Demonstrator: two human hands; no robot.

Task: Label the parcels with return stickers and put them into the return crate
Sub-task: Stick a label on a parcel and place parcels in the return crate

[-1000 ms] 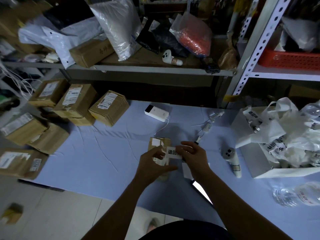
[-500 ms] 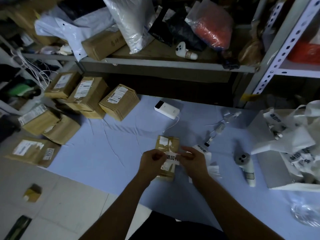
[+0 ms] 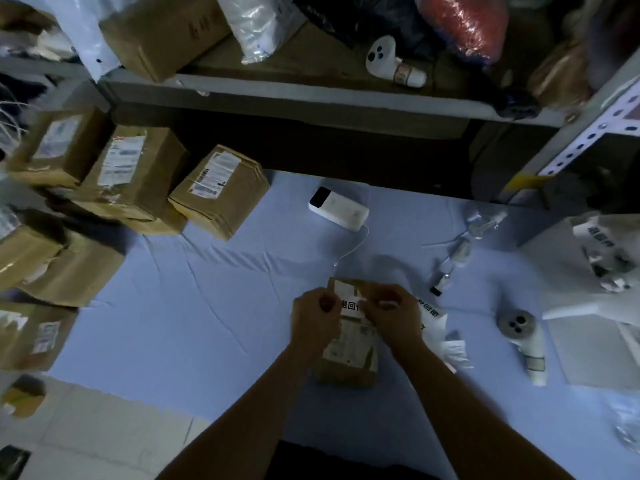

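Note:
A small brown cardboard parcel (image 3: pixel 349 355) lies on the pale blue table cloth (image 3: pixel 194 306) in front of me. Over its far end I hold a white return sticker (image 3: pixel 350 305) with black print. My left hand (image 3: pixel 317 318) pinches the sticker's left edge, my right hand (image 3: pixel 393 315) pinches its right edge. More printed sticker sheets (image 3: pixel 433 320) lie just right of my right hand. A pile of brown parcels (image 3: pixel 218 192) stands at the left of the table. A white box (image 3: pixel 595 306) with crumpled sticker backing sits at the right edge.
A white power bank (image 3: pixel 337 208) with a cable lies beyond the parcel. A white controller (image 3: pixel 523 341) lies to the right, small cable parts (image 3: pixel 460 251) behind it. A metal shelf (image 3: pixel 311 98) with bags, a box and another controller runs along the back. The floor shows at bottom left.
The camera has tilted down and closer. Both hands stay together on the sticker above the parcel's far end, shifted slightly away from me.

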